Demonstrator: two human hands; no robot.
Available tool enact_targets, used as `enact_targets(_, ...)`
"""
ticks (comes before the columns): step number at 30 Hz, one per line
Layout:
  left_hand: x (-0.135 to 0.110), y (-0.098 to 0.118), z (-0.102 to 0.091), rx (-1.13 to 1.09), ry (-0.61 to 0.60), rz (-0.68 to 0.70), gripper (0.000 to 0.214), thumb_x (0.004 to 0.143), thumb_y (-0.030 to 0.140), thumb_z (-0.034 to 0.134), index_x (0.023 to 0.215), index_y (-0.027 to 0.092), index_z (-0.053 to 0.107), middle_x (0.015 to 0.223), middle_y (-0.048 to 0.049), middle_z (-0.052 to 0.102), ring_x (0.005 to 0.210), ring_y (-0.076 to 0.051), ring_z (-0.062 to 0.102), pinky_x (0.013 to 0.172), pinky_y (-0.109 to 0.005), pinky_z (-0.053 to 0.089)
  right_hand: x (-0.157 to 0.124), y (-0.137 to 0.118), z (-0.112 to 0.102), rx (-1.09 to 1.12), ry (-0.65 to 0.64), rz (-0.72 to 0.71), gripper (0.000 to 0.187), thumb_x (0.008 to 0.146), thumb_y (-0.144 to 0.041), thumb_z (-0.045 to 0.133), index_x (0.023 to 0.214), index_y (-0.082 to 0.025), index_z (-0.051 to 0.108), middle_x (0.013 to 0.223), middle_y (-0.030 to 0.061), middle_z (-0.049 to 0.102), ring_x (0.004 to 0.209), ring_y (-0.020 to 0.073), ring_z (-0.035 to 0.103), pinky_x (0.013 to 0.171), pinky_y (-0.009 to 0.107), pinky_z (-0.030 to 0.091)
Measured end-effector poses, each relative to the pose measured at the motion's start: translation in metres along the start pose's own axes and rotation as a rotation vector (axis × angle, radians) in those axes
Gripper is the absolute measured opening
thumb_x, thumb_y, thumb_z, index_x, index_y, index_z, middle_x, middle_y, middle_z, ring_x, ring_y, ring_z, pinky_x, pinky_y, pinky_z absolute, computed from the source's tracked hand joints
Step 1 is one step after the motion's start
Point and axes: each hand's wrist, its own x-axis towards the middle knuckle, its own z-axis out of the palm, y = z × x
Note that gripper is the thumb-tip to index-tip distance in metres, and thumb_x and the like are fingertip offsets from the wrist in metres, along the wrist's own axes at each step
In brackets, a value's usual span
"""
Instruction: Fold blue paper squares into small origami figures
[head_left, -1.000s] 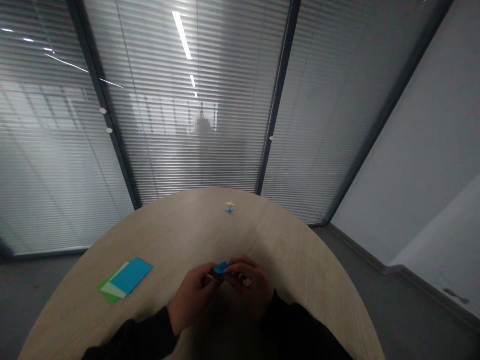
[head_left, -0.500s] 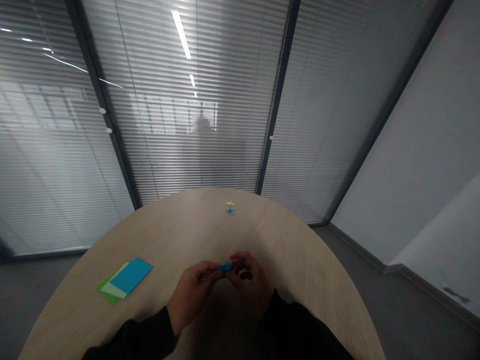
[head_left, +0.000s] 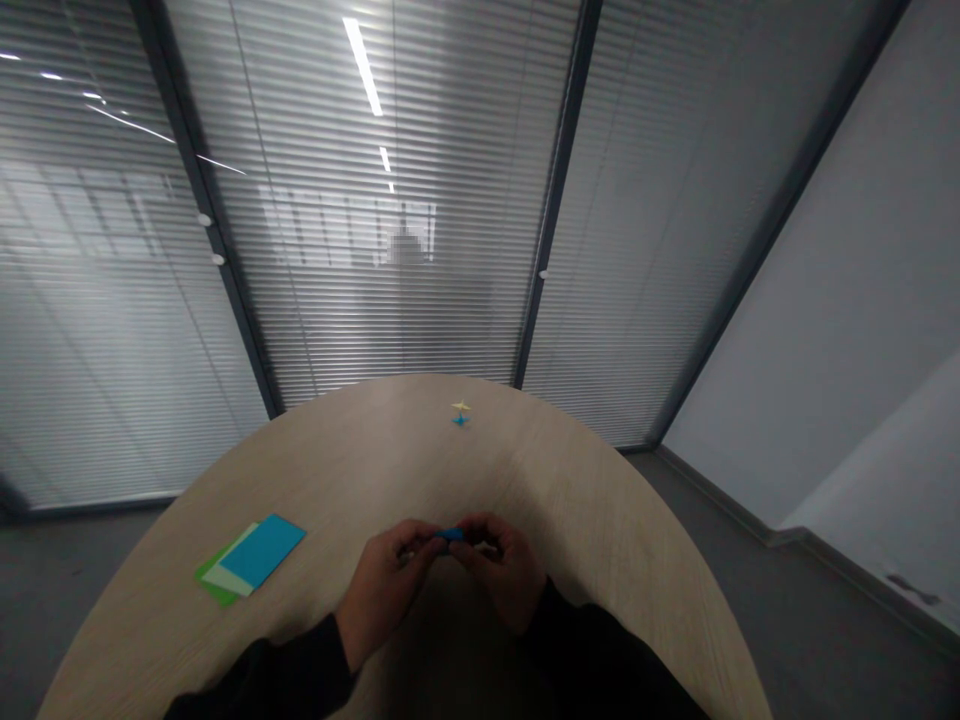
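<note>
Both my hands meet over the near middle of a round, light wooden table (head_left: 570, 500). My left hand (head_left: 386, 585) and my right hand (head_left: 501, 570) pinch a small folded piece of blue paper (head_left: 452, 534) between their fingertips, with the fingers curled round it. Only a thin strip of the blue shows above the fingers. Dark sleeves cover both forearms.
A stack of paper sheets (head_left: 251, 558), blue on top of pale and green ones, lies on the table to the left. Two small folded paper figures, a yellow one (head_left: 461, 406) and a blue one (head_left: 460, 421), sit near the far edge. Glass walls with blinds stand behind.
The blue paper shows less than a second ago and sits lower between the fingers. My right hand's fingers have closed in over it. The hands stay in the same spot.
</note>
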Motion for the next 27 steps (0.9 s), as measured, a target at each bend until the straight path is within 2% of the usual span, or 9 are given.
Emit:
enact_targets(6,-0.001,0.001,0.000,0.018,0.021,-0.010,0.029,0.089,0.041,0.054,0.084,0.017,0.070,0.077,-0.0056,0.073,0.073,-0.022,0.065,0.066,-0.030,0.048,-0.001,0.001,0.000,-0.042,-0.044,0.040,0.023,0.078,-0.039,0.069,0.085,-0.017,0.069,0.075,0.0034,0.068,0.063,0.0153,0.060,0.057,0.026,0.044)
enact_targets(15,0.001,-0.002,0.001,-0.076,0.004,-0.008,0.026,0.088,0.039,0.056,0.092,0.017,0.070,0.084,-0.0061,0.074,0.077,-0.022,0.065,0.071,-0.031,0.048,0.002,-0.002,-0.001,-0.007,-0.023,0.089,0.025,0.075,-0.038,0.070,0.083,-0.015,0.069,0.066,0.0011,0.061,0.059,0.0135,0.052,0.055,0.026,0.039)
enact_targets(20,0.001,-0.003,0.002,-0.045,-0.035,-0.018,0.025,0.086,0.038,0.058,0.090,0.016,0.070,0.075,-0.0041,0.070,0.068,-0.020,0.060,0.062,-0.028,0.044,0.002,0.000,-0.002,0.036,0.000,0.103,0.026,0.073,-0.040,0.070,0.078,-0.015,0.066,0.062,-0.0008,0.056,0.058,0.0133,0.051,0.056,0.026,0.039)
enact_targets(23,0.001,-0.002,0.002,-0.035,-0.048,-0.006,0.026,0.088,0.039,0.055,0.087,0.017,0.069,0.072,-0.0032,0.068,0.067,-0.019,0.059,0.061,-0.028,0.043,0.003,0.004,-0.003,-0.014,0.017,0.086,0.028,0.074,-0.042,0.071,0.080,-0.016,0.066,0.064,0.0004,0.058,0.058,0.0138,0.051,0.055,0.027,0.040)
enact_targets(27,0.000,-0.001,0.002,0.009,-0.037,0.026,0.026,0.088,0.039,0.054,0.086,0.017,0.067,0.072,-0.0029,0.066,0.066,-0.018,0.057,0.060,-0.027,0.042,0.006,0.010,-0.004,0.040,0.014,0.029,0.035,0.075,-0.045,0.069,0.097,-0.017,0.066,0.084,0.0057,0.065,0.068,0.0166,0.058,0.058,0.028,0.046)
